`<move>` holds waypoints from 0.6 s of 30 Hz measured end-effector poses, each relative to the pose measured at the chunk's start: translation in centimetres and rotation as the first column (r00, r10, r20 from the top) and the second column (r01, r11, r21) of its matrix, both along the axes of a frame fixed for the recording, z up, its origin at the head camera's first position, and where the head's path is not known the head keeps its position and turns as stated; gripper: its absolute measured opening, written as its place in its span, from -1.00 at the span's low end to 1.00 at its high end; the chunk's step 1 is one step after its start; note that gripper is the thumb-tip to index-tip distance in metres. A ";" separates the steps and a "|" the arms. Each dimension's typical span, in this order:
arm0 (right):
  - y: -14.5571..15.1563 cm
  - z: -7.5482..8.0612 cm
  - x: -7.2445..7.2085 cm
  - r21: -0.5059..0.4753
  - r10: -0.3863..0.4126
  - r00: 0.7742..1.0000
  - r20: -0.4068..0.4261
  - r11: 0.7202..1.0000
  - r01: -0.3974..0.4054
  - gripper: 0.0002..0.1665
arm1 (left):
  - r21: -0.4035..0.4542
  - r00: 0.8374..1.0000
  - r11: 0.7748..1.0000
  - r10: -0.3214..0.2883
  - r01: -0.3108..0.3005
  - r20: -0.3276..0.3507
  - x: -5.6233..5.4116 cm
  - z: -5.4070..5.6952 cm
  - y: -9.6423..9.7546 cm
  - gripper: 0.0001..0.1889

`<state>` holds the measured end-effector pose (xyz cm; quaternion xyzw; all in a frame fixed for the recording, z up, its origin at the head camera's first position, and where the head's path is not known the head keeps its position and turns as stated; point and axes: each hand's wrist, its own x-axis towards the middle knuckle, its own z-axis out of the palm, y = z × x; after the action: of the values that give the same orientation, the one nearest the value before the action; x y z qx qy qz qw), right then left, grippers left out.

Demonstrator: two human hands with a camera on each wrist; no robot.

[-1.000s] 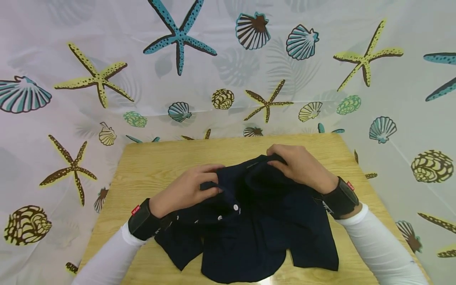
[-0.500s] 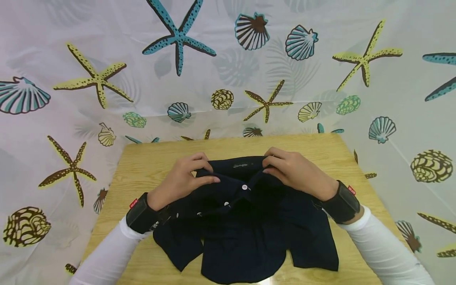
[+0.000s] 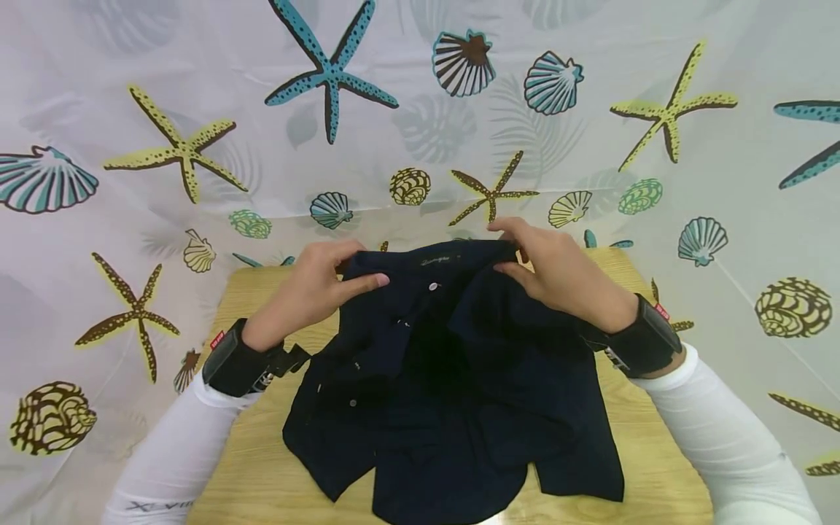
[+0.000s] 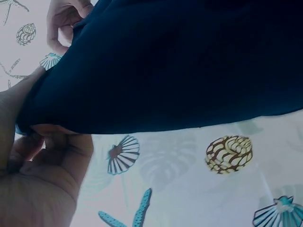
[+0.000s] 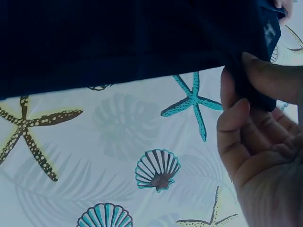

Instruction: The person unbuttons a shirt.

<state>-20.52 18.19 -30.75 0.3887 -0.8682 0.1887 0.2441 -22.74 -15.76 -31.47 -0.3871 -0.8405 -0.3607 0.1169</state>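
Note:
A navy button-up shirt (image 3: 453,408) hangs by its top edge from both hands, its lower part lying on the wooden table. White buttons run down its left front, and light lettering shows inside the neck. My left hand (image 3: 315,281) pinches the upper left of the shirt between thumb and fingers. At the upper right my right hand (image 3: 558,273) pinches the cloth the same way. In the right wrist view the right thumb (image 5: 270,78) presses on the dark fabric, with fingers curled beneath. The left wrist view shows the left fingers (image 4: 61,151) under the cloth edge.
The shirt's hem and sleeves spread over a light wooden table (image 3: 256,452). A white curtain (image 3: 407,73) printed with starfish and shells stands behind the table and along both sides. Each wrist wears a black strap (image 3: 646,339).
Both hands have risen and moved away from the person, lifting the shirt's top edge toward the table's far edge. The left hand has shifted left, and the buttoned front now hangs more upright.

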 end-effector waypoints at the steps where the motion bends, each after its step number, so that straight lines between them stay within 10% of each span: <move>1: 0.0 0.3 0.0 -0.013 -0.006 1.000 -0.001 1.000 0.006 -0.51 | -0.008 1.000 1.000 0.007 -0.007 -0.010 -0.1 0.3 0.0 -0.81; 18: -0.8 5.6 -0.6 -0.196 -0.097 0.987 -0.128 0.978 0.070 -0.79 | 0.171 0.987 0.981 0.114 -0.094 -0.115 -0.5 7.5 1.2 -0.79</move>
<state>-21.12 17.34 -25.18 0.3387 -0.8430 0.2335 0.3467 -23.23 -14.57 -23.95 -0.3531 -0.8179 -0.3978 0.2194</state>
